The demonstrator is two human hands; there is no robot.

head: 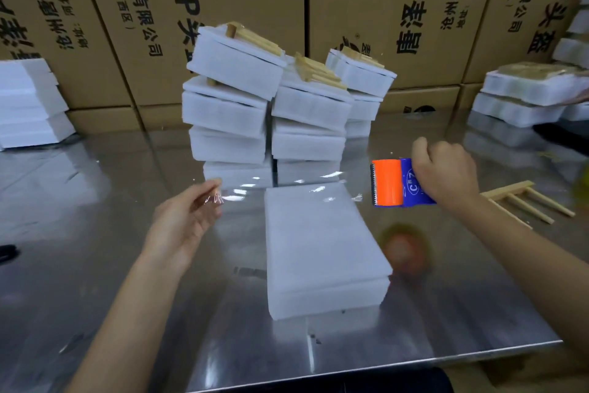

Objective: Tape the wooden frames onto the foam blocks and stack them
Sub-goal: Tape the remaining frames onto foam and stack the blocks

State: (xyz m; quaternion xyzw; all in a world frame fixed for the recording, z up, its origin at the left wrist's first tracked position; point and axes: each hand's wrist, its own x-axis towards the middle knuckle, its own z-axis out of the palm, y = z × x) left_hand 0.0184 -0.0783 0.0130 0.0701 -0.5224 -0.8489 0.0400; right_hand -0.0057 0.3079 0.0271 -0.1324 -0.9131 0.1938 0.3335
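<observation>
A white foam block [322, 246] lies flat on the metal table [127, 281] in front of me, with no frame on it. My right hand [446, 172] grips an orange and blue tape dispenser [395, 183] just right of the block's far end. A strip of clear tape [280, 184] stretches from the dispenser over the block's far edge to my left hand [188, 217], which pinches its free end. A loose wooden frame [526, 203] lies on the table to the right. Behind the block stand leaning stacks of foam blocks [232, 105] with wooden frames [255, 38] taped on top.
Bare foam blocks [28, 105] are piled at the far left. More foam blocks with frames [526, 96] sit at the far right. Cardboard boxes [366, 3] wall off the back. The table's front edge [382, 370] runs close to me.
</observation>
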